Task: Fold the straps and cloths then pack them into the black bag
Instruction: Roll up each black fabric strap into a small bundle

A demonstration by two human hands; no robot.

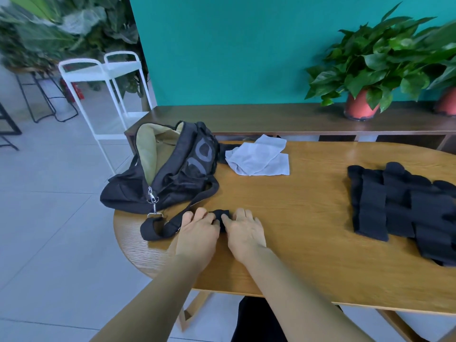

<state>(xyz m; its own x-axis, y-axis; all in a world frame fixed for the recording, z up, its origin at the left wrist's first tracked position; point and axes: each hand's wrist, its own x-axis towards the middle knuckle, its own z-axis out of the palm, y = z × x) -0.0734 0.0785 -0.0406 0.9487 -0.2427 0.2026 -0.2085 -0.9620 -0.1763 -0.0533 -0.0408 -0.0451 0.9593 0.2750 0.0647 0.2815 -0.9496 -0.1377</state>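
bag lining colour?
Olive-tan, visible through the open zip of the black bag; head view shows it.

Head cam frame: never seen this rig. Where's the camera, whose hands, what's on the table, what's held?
No machine here: a person wears one wide-angle camera on the head, looking forward and down, so the two forearms entering from the bottom are their own. The left hand and right hand meet near the front of the table and together pinch a small folded bit of black strap. At the table's left end lies the black bag, unzipped, its tan lining showing. Beside it sits a pale cloth, loosely folded. Far right lies a pile of black fabric pieces. Potted plants stand on the shelf behind.
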